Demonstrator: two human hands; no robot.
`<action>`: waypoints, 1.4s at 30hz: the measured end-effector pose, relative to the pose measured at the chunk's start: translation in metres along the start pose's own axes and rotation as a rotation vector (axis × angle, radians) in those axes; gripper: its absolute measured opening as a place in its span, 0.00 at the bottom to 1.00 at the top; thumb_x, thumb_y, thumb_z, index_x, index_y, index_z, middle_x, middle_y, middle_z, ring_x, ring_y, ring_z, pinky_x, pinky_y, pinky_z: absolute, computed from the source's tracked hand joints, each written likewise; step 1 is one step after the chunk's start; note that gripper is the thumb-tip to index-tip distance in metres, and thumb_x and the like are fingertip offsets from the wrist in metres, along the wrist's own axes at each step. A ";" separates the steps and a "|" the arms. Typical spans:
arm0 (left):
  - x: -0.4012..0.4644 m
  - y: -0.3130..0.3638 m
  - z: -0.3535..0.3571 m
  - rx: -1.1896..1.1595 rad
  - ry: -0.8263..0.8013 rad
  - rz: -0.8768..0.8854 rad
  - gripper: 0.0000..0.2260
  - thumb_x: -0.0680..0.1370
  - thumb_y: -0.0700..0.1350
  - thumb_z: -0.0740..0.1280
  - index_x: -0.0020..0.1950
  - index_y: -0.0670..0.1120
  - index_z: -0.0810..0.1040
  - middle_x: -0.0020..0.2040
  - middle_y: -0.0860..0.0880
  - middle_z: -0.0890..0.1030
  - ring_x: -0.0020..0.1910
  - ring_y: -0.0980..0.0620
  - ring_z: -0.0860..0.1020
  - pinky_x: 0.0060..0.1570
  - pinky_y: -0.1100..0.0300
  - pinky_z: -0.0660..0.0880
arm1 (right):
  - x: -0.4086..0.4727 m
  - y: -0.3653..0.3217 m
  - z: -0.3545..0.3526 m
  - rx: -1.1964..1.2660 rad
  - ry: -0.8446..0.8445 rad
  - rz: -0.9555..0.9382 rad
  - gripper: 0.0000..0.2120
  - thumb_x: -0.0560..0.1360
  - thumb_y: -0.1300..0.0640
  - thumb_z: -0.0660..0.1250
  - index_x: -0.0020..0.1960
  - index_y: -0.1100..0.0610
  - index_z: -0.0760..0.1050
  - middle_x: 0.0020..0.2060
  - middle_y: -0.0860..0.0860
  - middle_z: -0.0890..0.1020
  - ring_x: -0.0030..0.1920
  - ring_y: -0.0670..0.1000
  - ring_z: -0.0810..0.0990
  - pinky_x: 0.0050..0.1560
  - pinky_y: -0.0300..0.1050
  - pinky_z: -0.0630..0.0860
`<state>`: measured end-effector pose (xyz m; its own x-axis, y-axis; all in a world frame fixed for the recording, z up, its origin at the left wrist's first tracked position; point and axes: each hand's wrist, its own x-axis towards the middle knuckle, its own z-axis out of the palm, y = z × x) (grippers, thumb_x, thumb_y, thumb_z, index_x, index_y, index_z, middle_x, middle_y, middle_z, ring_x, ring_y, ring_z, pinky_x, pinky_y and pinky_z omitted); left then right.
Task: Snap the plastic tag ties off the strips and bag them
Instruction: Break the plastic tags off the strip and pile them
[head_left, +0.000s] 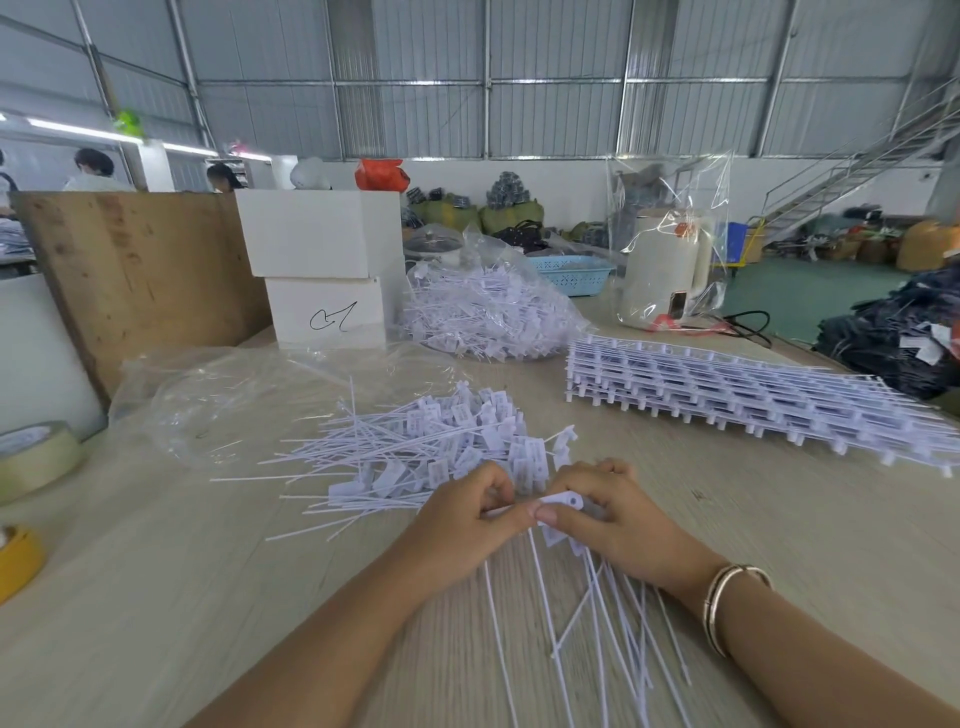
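Left hand (470, 512) and right hand (608, 512) both pinch white plastic tag-tie strip (558, 501); strip axis crosswise between hands, tails toward wearer.

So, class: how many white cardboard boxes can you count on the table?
2: the upper box sits stacked on the lower box, which bears a scribble, behind the clear bag. Others may be hidden.
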<state>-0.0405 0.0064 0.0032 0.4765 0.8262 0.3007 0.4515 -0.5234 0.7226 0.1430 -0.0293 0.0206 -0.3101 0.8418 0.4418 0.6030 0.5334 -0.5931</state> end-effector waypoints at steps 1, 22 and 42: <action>0.000 -0.001 0.001 0.032 0.012 0.015 0.11 0.76 0.57 0.66 0.36 0.56 0.71 0.26 0.59 0.71 0.26 0.62 0.67 0.29 0.67 0.61 | 0.000 0.000 -0.001 -0.005 -0.007 0.013 0.04 0.71 0.44 0.62 0.38 0.39 0.72 0.31 0.42 0.75 0.39 0.40 0.75 0.60 0.50 0.57; -0.001 0.004 -0.010 -0.385 -0.121 -0.068 0.16 0.76 0.57 0.64 0.33 0.52 0.81 0.29 0.52 0.77 0.28 0.58 0.71 0.33 0.71 0.67 | 0.000 0.000 0.005 -0.127 0.125 -0.180 0.06 0.75 0.48 0.64 0.46 0.39 0.79 0.37 0.43 0.82 0.40 0.38 0.75 0.55 0.42 0.55; 0.005 0.001 -0.013 -0.571 -0.086 -0.134 0.17 0.71 0.35 0.58 0.27 0.50 0.77 0.35 0.42 0.73 0.29 0.55 0.67 0.31 0.65 0.64 | -0.002 0.029 -0.011 -0.375 -0.004 0.175 0.08 0.75 0.47 0.65 0.54 0.42 0.71 0.50 0.38 0.74 0.55 0.40 0.68 0.57 0.45 0.54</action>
<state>-0.0476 0.0124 0.0130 0.5136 0.8449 0.1493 0.0456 -0.2006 0.9786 0.1694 -0.0161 0.0099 -0.1815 0.9177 0.3534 0.8725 0.3161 -0.3727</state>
